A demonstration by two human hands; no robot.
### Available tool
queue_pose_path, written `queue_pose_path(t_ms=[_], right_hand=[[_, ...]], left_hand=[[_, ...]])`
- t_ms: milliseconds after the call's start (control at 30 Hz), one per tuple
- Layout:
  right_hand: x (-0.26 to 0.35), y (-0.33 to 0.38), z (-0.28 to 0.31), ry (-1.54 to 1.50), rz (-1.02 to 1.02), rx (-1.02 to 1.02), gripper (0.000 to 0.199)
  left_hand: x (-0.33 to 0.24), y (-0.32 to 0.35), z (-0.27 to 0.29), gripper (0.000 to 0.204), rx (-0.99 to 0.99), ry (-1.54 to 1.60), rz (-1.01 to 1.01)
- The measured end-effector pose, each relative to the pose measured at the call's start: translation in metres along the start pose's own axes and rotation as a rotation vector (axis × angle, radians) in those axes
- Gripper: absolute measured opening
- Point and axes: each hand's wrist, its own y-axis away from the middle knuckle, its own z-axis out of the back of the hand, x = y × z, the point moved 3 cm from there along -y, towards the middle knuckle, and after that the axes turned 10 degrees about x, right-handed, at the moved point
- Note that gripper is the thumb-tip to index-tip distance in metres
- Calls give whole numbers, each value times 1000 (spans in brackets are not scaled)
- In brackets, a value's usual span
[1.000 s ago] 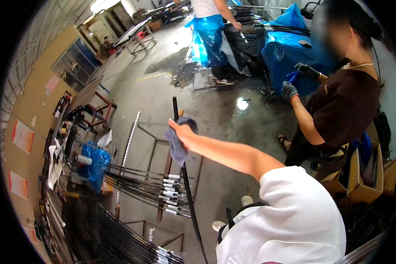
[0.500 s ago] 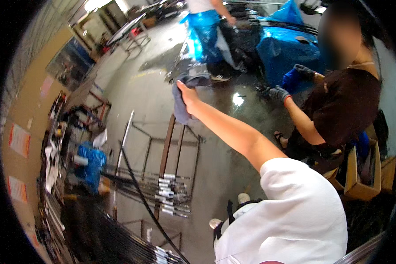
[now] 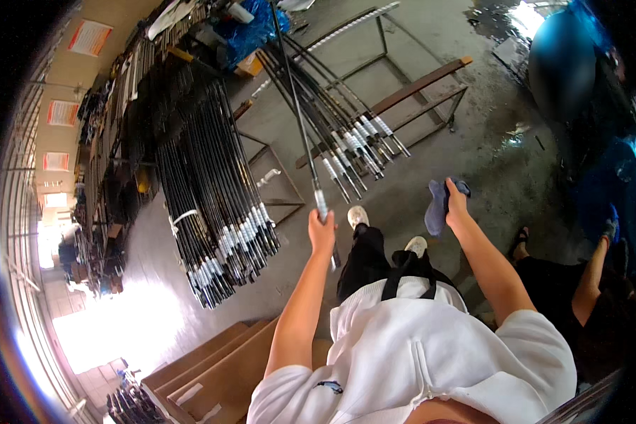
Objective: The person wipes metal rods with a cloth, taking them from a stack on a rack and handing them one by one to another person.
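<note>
Left hand (image 3: 322, 232): closed around a long black rod (image 3: 298, 120) near its silver-banded lower end, rod rising up and away over the rack.
Right hand (image 3: 455, 205): closed on a bunched blue-grey cloth (image 3: 437, 206), held out to the side, well apart from the rod and not touching it.
Rod in hand: upright and slightly tilted, lower tip just below the fist, upper end lost near the top edge.
Rack bundle (image 3: 339, 120): a dozen or so like rods lying slanted across a metal frame (image 3: 417, 92), silver ends toward the feet.
Floor stack (image 3: 205, 191): a far larger heap of the same black rods, silver ends fanned out, to the left of the frame.
Progress: one rod lifted out and gripped; cloth ready but not yet on it; judging by the heaps, most of the wiping probably left, though wiped and unwiped rods look alike from here.
Nearby: a second person (image 3: 601, 283) crouched at right, beside blue sheeting (image 3: 615, 177); cardboard boxes (image 3: 212, 360) at lower left.
</note>
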Motion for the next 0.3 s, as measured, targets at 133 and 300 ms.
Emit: queue_pose_path(t_ms=[133,300], right_hand=[[-10,12,-17,117,-43,-5,24],[-2,0,-44,227,42,-84,26]], left_hand=[[39,-71,-6,31,-75,-217,75],[29,-142,-34,41,-161,-256,23]])
